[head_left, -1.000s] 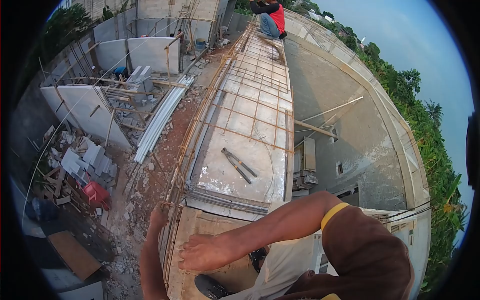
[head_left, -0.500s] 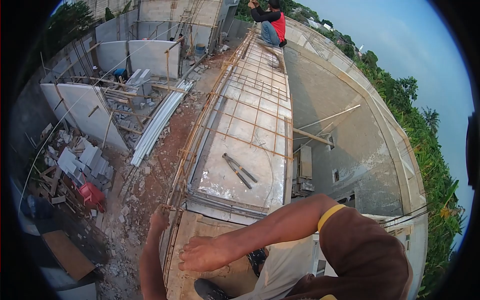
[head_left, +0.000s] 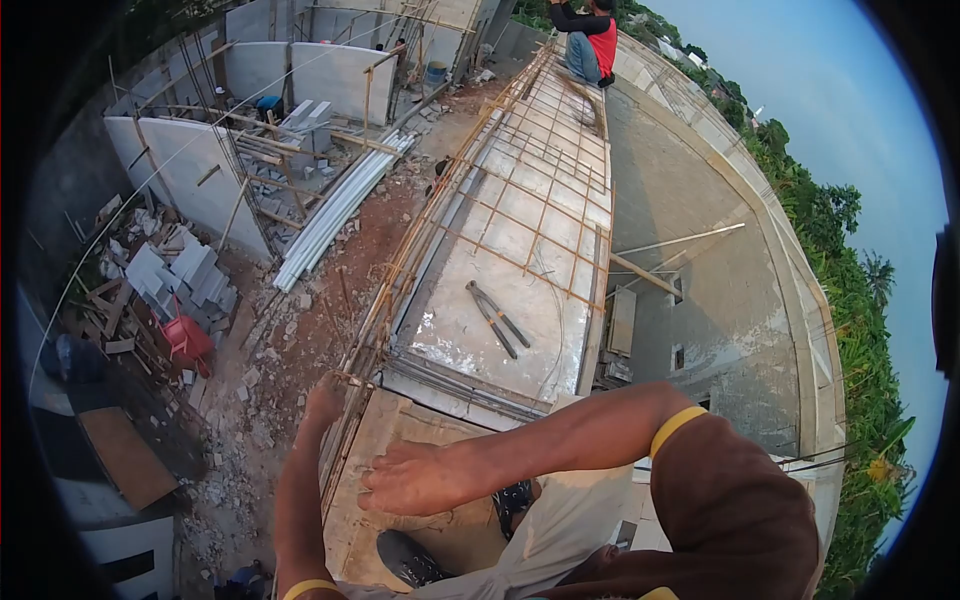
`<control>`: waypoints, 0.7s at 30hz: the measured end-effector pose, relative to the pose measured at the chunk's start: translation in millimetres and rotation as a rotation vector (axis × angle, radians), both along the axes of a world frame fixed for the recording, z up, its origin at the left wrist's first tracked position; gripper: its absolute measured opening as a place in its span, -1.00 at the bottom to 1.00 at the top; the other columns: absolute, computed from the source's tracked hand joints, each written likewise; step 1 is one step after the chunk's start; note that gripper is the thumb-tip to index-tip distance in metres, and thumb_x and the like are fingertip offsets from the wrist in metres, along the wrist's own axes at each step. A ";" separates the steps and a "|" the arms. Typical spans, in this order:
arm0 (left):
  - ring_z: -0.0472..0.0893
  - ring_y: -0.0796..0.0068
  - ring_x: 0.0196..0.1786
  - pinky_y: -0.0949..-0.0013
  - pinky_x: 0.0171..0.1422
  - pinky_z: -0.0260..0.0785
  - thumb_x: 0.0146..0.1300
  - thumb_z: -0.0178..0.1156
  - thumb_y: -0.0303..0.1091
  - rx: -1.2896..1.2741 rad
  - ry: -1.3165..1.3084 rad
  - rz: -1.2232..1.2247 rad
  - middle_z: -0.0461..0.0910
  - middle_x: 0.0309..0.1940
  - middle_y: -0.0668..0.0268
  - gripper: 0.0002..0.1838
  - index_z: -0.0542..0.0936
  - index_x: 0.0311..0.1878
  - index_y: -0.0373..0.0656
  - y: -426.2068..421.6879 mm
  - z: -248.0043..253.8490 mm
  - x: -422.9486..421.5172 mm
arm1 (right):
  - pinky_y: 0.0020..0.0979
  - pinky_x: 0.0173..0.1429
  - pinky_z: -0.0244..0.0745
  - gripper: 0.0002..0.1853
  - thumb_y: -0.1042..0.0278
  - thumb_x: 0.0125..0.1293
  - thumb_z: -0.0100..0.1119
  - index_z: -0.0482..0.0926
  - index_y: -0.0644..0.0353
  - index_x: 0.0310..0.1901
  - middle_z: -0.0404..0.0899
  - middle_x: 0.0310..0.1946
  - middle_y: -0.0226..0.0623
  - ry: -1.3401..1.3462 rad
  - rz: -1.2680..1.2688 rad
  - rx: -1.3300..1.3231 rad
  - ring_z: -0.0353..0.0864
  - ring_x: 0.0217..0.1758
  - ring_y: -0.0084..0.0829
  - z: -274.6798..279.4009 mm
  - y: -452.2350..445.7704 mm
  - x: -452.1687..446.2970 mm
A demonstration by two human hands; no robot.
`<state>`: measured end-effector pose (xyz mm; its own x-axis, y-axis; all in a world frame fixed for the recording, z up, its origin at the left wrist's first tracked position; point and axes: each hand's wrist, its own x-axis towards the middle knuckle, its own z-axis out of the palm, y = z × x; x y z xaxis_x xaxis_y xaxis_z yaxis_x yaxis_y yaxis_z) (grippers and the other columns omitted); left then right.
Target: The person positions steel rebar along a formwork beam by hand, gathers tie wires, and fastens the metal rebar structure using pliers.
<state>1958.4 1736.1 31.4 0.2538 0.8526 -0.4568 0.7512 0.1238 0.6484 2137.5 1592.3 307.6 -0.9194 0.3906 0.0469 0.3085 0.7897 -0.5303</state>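
My left hand (head_left: 325,398) is at the outer edge of the ledge, closed around or against the bundle of rusty rebar (head_left: 388,318); what exactly its fingers grip is too small to tell. Over the plywood board (head_left: 372,450) my right hand (head_left: 410,480) is held with its fingers curled, and its fingertips are partly hidden. Long-handled pincers (head_left: 497,318) lie with their handles apart on the pale slab (head_left: 450,310). Beyond them a grid of tied rebar (head_left: 530,215) covers the slab.
A person in a red and black top (head_left: 590,42) squats at the far end of the slab. Rubble ground (head_left: 270,400) lies far below on the left, with a red wheelbarrow (head_left: 185,338) and white pipes (head_left: 340,215). A grey wall (head_left: 720,260) drops away on the right.
The view has shifted, so the slab and pincers appear further right and slightly higher. My left hand appears slightly higher beside the rebar bundle. My right hand stays over the board.
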 end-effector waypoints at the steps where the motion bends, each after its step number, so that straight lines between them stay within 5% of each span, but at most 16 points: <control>1: 0.61 -0.02 0.01 0.04 0.09 0.44 0.31 0.07 -0.12 -0.019 0.011 0.006 0.60 -0.01 -0.06 -0.47 0.38 0.30 -0.11 -0.3 -6.8 -1.7 | -0.14 0.04 0.40 -0.75 0.40 0.21 0.03 0.46 0.21 -0.07 0.51 -0.23 -0.18 -0.015 -0.011 -0.008 0.54 -0.04 -0.15 -1.2 -1.0 0.5; 14: 0.56 -0.06 0.07 0.04 0.12 0.41 0.29 0.08 -0.18 0.061 0.043 0.025 0.59 0.00 -0.04 -0.56 0.44 0.21 -0.08 -8.3 41.0 9.2 | -0.09 0.21 0.33 -0.65 0.44 0.28 -0.05 0.42 0.20 0.10 0.49 -0.02 -0.09 -0.198 -0.019 -0.092 0.47 0.16 -0.10 11.1 12.8 -8.3; 16: 0.56 -0.07 0.06 0.04 0.11 0.41 0.29 0.08 -0.19 0.052 0.075 0.025 0.59 -0.01 -0.04 -0.57 0.45 0.20 -0.09 -8.6 41.9 9.6 | -0.11 0.23 0.33 -0.64 0.34 0.32 -0.06 0.35 0.20 0.13 0.44 0.07 -0.09 -0.402 0.050 -0.202 0.44 0.18 -0.08 20.6 20.5 -16.3; 21: 0.57 -0.08 0.04 0.02 0.10 0.41 0.28 0.09 -0.20 0.074 0.059 0.034 0.60 -0.05 -0.06 -0.59 0.46 0.18 -0.09 -9.6 36.7 8.6 | -0.14 0.20 0.35 -0.65 0.37 0.28 -0.03 0.38 0.18 0.11 0.46 -0.01 -0.14 -0.366 0.040 -0.203 0.45 0.16 -0.13 3.8 18.6 -25.7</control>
<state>1966.9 1726.5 68.0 0.1989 0.8921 -0.4058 0.7845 0.1032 0.6115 2111.8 1610.9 311.4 -0.8758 0.3221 -0.3595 0.4765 0.6957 -0.5375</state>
